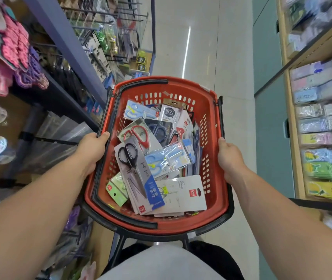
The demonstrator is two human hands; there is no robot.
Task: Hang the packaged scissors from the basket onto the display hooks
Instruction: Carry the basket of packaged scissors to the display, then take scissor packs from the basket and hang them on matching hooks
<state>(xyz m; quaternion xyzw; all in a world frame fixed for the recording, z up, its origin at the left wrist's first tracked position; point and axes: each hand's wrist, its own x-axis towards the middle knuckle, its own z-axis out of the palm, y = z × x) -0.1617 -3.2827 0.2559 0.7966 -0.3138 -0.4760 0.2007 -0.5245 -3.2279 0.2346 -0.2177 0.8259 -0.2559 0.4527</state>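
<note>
Red basket (207, 158) holds jumbled pile of pkgd scissors (134, 168).

1. Noted red slotted plastic basket (189, 82) with black handles, gripped at its side rims by left hand (92, 150) and right hand (229, 158).
2. Found inside a loose heap of packaged scissors (167, 158): black-handled pair on grey card (129, 158) on top, red-handled pair (139, 135) just beyond, white card pack (183, 194) at near end.
3. Recorded black wire display hooks (110, 16) on left shelving (64, 37), partly stocked; detail blurred.
</note>
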